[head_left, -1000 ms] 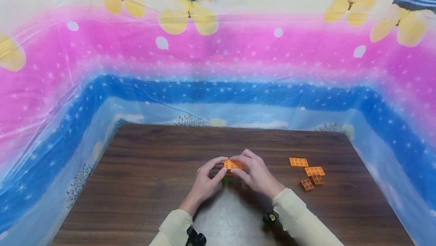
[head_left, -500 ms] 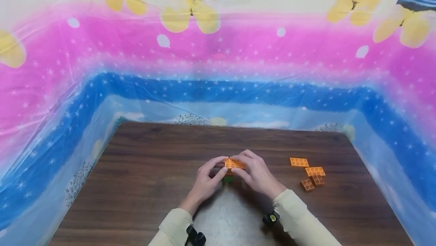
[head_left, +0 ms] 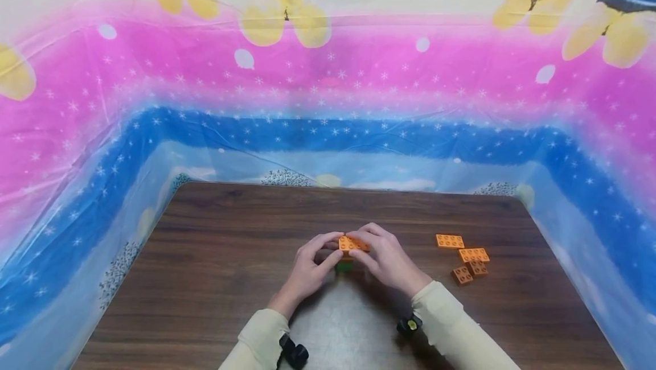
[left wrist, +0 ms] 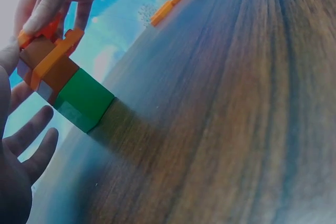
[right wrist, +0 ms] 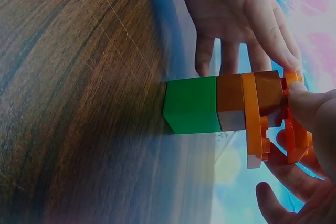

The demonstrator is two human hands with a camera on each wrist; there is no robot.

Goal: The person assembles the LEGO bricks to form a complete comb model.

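A stack of toy building bricks stands on the table. Its lowest part is a green brick (right wrist: 191, 105); above it come a brown brick (right wrist: 231, 95), an orange plate (right wrist: 253, 140) that juts out to one side, and a second brown brick (right wrist: 270, 95). On top lies another orange plate (head_left: 348, 243), which in the right wrist view looks slightly apart from the brown brick. My left hand (head_left: 306, 264) pinches this top plate's left end between thumb and forefinger. From the right, my right hand (head_left: 386, 257) pinches the same plate, its fingers covering part of the studs.
Right of the hands lie two loose orange plates, a far one (head_left: 450, 241) and a nearer one (head_left: 474, 254). Two small brown bricks, a left one (head_left: 462, 275) and a right one (head_left: 478, 268), lie just in front. A patterned cloth (head_left: 328, 136) surrounds the wooden table (head_left: 215, 301).
Both hands keep their pinch on the top orange plate, with hardly any movement. The head view has shifted very slightly.
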